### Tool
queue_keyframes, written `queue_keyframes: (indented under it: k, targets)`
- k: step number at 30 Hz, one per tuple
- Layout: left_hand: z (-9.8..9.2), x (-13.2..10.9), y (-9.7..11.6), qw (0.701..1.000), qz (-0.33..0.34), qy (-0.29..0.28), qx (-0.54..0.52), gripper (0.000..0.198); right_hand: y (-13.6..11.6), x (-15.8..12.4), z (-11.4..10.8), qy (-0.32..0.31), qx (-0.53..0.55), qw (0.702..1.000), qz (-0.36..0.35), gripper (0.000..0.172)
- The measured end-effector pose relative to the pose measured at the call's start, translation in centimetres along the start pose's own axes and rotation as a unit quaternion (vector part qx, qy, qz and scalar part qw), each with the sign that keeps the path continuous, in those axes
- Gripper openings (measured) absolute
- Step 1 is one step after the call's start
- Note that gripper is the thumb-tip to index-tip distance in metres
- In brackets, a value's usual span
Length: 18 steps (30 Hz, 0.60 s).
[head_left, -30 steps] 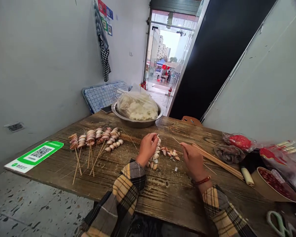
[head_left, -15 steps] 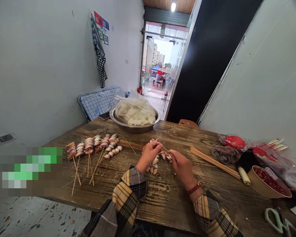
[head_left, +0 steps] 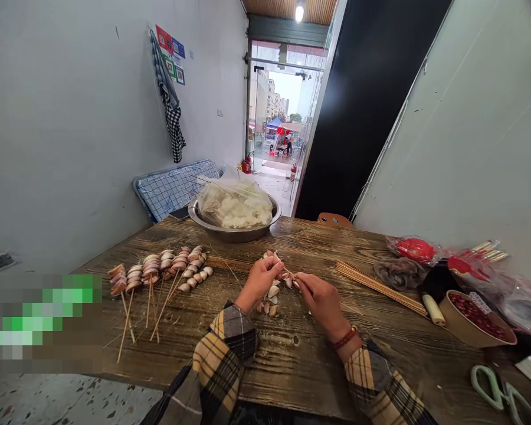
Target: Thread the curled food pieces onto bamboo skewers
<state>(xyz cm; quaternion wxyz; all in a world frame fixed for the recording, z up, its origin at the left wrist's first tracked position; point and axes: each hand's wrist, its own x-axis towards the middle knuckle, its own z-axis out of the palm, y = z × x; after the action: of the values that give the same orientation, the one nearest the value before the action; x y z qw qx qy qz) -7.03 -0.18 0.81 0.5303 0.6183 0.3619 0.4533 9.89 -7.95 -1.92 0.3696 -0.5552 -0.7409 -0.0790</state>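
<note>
My left hand (head_left: 260, 281) is closed in a pinch on a pale food piece above a small heap of loose pieces (head_left: 272, 290) on the wooden table (head_left: 292, 348). Close beside it, my right hand (head_left: 322, 300) pinches a thin bamboo skewer whose tip points at my left fingers. The two hands almost touch. Several finished skewers (head_left: 159, 271) of pinkish-white pieces lie in a row to the left. A bundle of bare bamboo sticks (head_left: 380, 286) lies to the right.
A metal basin (head_left: 230, 227) holding a plastic bag of white food stands at the table's far edge. At the right are a paper bowl of red bits (head_left: 475, 319), red-filled bags (head_left: 413, 249), a grey cloth (head_left: 398, 270) and green-handled scissors (head_left: 495, 392). An open doorway lies ahead.
My right hand came left from the stick bundle with a skewer and met my left hand over the heap. The view shifted slightly right and up.
</note>
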Motion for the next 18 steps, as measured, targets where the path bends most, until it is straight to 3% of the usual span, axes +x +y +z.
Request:
queue_keyframes:
  k: [3, 6, 10, 14, 18]
  targets:
    - [-0.6, 0.3, -0.1, 0.998, -0.024, 0.048, -0.045, 0.032, 0.3, -0.1, -0.2, 0.007, 0.016, 1.0, 0.012, 0.03]
    - [-1.3, 0.6, -0.2, 0.983, -0.033, 0.149, -0.106, 0.027, 0.8, 0.0, -0.7, 0.016, 0.018, 0.998, 0.05, 0.032]
    - [-2.1, 1.1, -0.6, 0.96, -0.003, 0.258, -0.107, 0.02, 1.5, 0.1, -1.3, -0.004, -0.009, 0.996, 0.089, 0.034]
    - [-2.7, 1.7, -1.5, 0.95, -0.002, 0.298, -0.095, 0.018, 1.3, -0.2, -1.1, -0.046, 0.003, 0.997, 0.063, 0.036]
    - [-3.3, 2.2, -2.6, 0.95, -0.01, 0.303, -0.067, 0.019, 0.0, -0.7, -0.5, -0.161, 0.025, 0.987, -0.005, 0.034]
